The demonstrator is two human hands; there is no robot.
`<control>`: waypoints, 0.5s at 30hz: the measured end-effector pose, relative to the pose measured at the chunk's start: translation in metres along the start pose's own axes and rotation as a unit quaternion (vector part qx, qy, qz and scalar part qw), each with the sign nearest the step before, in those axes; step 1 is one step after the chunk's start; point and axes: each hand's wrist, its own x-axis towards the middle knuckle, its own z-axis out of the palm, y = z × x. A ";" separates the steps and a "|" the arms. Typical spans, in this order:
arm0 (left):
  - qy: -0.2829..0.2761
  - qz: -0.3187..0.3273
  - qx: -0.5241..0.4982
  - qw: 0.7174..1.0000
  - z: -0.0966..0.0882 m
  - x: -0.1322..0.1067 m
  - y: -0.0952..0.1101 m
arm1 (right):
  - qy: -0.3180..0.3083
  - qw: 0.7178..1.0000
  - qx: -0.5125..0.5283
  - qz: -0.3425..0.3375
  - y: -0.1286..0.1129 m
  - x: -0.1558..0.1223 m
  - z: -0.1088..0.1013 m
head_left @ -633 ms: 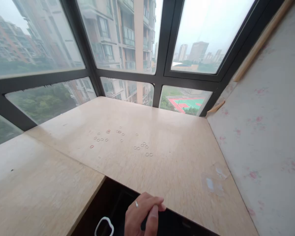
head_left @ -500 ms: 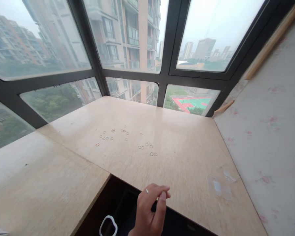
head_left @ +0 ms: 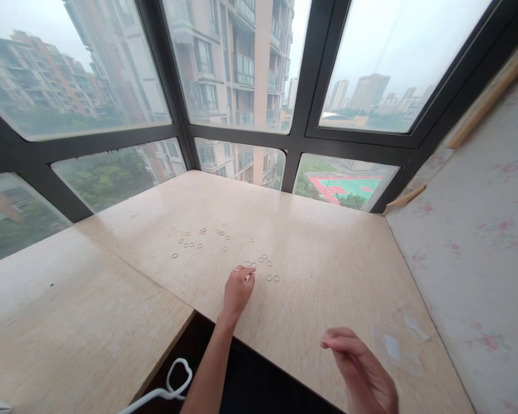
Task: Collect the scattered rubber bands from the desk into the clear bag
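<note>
Small thin rings lie scattered in two loose groups on the pale tabletop (head_left: 302,230). My left hand (head_left: 239,287), with a finger ring on it, reaches over the table. Its thumb and fingertips are drawn together at the near edge of two thin rings (head_left: 248,263); whether anything is pinched there is too small to tell. A pair of thin rings (head_left: 273,278) lies just right of those fingertips. My right hand (head_left: 362,368) is above the front right of the table, thumb and fingers pressed together. What it holds, if anything, cannot be made out.
A clear plastic piece (head_left: 397,348) with a white label lies at the right, near the papered wall (head_left: 470,259). Dark window frames (head_left: 242,137) border the table's back. A white looped cord (head_left: 168,394) hangs in the dark opening in front.
My left hand has moved forward from the table's front edge to the thin rings. My right hand has come into view at the lower right.
</note>
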 end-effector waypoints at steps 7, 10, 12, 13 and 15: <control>-0.052 -0.003 0.108 0.993 0.004 0.029 -0.013 | -0.164 0.981 -0.095 0.039 0.063 0.009 0.004; -0.068 0.013 0.133 0.989 0.006 0.035 -0.014 | -0.175 0.975 -0.126 0.047 0.081 -0.001 -0.015; -0.078 0.023 0.154 0.985 0.008 0.038 -0.015 | -0.176 0.974 -0.135 0.038 0.085 -0.005 -0.022; -0.084 0.029 0.165 0.982 0.009 0.040 -0.015 | -0.178 0.974 -0.136 0.033 0.086 -0.005 -0.024; -0.097 0.050 0.184 0.977 0.011 0.043 -0.016 | -0.184 0.973 -0.137 0.025 0.086 -0.005 -0.023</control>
